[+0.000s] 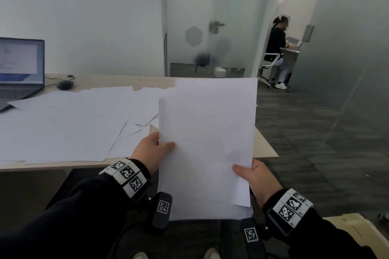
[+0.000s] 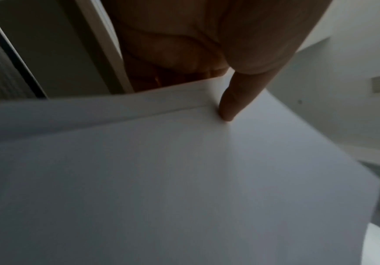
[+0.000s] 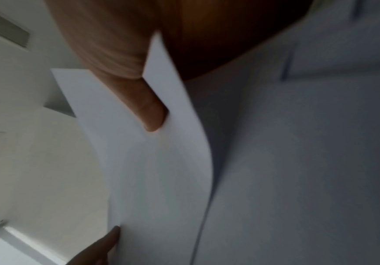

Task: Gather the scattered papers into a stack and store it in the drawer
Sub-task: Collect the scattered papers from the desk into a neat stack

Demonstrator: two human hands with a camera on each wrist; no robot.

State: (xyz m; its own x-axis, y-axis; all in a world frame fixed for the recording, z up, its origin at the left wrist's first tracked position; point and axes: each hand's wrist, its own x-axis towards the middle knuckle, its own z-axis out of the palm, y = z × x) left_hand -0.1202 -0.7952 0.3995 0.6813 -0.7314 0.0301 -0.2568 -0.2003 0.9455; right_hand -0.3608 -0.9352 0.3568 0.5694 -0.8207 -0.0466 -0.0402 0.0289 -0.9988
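I have both hands on a stack of papers (image 1: 207, 143), held up in the air in front of the table's right end, over its near right corner. My left hand (image 1: 150, 152) grips the stack's left edge about midway up, thumb pressed flat on the top sheet and the fingers out of sight behind it. My right hand (image 1: 255, 181) pinches the stack near its lower right corner, thumb on top, the rest of the hand underneath. The left wrist view shows that thumb (image 2: 232, 100) bearing down on the paper just beside a ridge of uneven sheet edges; the right wrist view shows the right thumb (image 3: 148, 107) pressed on one sheet that curls away from the others. The stack is not squared — sheets stick out unevenly at the left side and at the bottom right.

More loose sheets (image 1: 69, 124) lie scattered and overlapping across the table (image 1: 266, 147), covering most of it from the left edge to near the right end. At the far left corner stands an open laptop (image 1: 20, 69) with its screen lit, and just beside it, along the far edge, a dark mouse (image 1: 64, 84) with its cable.

Beyond the table is a frosted glass door (image 1: 193, 27) with a metal handle. Through an opening to the right another person (image 1: 277, 48) sits on a chair at a desk — well apart from me.
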